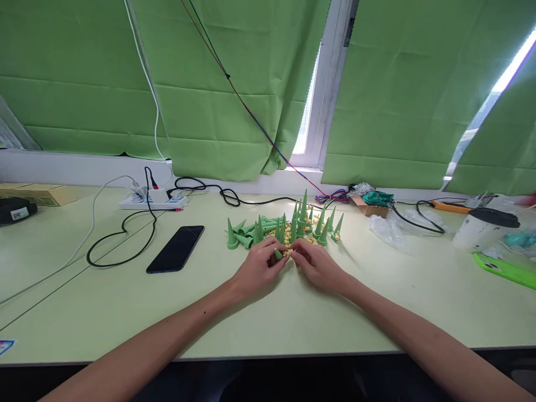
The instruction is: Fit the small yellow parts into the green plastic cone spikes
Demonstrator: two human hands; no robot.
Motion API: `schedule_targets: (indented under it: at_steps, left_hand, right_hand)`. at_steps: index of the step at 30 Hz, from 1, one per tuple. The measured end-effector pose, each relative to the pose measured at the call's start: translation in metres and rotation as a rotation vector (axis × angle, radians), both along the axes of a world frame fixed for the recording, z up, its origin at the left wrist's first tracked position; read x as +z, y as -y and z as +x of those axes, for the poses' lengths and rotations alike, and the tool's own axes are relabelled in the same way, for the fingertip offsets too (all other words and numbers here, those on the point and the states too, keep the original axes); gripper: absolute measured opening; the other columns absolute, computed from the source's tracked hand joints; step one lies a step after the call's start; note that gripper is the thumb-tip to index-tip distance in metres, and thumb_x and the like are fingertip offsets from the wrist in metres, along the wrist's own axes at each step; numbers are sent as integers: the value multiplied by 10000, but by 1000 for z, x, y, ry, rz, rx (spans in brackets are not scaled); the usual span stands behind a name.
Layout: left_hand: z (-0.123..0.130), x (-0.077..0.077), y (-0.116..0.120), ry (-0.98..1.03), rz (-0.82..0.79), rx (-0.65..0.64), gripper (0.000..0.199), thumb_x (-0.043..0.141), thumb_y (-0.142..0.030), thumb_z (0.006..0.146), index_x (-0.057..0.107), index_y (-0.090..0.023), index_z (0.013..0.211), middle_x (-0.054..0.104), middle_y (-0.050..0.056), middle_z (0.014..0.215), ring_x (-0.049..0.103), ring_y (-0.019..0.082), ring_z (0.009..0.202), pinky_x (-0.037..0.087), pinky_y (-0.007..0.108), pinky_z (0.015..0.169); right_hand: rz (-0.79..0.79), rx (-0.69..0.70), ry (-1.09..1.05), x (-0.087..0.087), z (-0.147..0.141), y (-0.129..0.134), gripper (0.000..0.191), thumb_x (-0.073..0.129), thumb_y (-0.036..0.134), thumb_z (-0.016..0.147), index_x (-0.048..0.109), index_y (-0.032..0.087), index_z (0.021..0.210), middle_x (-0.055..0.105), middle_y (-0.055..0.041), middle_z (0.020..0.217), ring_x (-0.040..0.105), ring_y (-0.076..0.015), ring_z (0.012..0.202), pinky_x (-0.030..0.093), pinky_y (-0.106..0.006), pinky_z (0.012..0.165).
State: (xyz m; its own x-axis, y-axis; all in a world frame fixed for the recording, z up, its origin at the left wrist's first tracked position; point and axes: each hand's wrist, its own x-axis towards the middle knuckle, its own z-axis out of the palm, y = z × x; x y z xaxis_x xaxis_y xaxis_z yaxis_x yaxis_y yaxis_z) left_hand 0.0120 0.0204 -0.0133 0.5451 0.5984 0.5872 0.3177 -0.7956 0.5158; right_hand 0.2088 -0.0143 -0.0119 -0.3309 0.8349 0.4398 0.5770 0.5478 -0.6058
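Note:
A small green plastic cone lies between the closed fingers of my left hand. At its right end shows a small pale-yellow piece. My right hand is closed in a pinch close against that end; whether its fingertips grip the yellow piece or another small part is too small to tell. Just beyond both hands stand several upright green cones. More green cones lie on their sides to the left, and small yellow pieces are scattered among them.
A black phone lies left on the table. Behind it are a power strip and loose cables. To the right are plastic bags, a small cardboard box, a lidded paper cup and a lime-green phone case.

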Motion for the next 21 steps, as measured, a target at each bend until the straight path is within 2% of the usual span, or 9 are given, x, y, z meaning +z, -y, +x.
schedule_targets:
  at_steps: [7, 13, 21]
  left_hand:
    - [0, -3, 1, -1, -18, -35, 141, 561, -264, 946, 671, -179, 967, 578, 36, 915, 546, 87, 628, 465, 215, 523]
    - [0, -2, 2, -4, -25, -56, 125, 560, -244, 942, 658, -183, 988, 561, 26, 899, 526, 80, 613, 467, 217, 531]
    - [-1, -4, 1, -16, -14, -76, 135, 554, -234, 948, 663, -190, 1016, 554, 20, 892, 510, 74, 602, 457, 215, 534]
  right_hand:
    - [36, 22, 25, -4, 3, -3, 239, 401, 286, 1023, 416, 211, 797, 473, 33, 683, 413, -128, 609, 287, -264, 587]
    - [31, -2, 55, -4, 2, -4, 353, 377, 318, 1033, 316, 210, 704, 381, 44, 617, 339, -123, 572, 234, -278, 559]
    - [20, -14, 61, -5, 2, -4, 413, 351, 364, 1041, 309, 207, 661, 345, 49, 570, 304, -120, 543, 237, -277, 550]
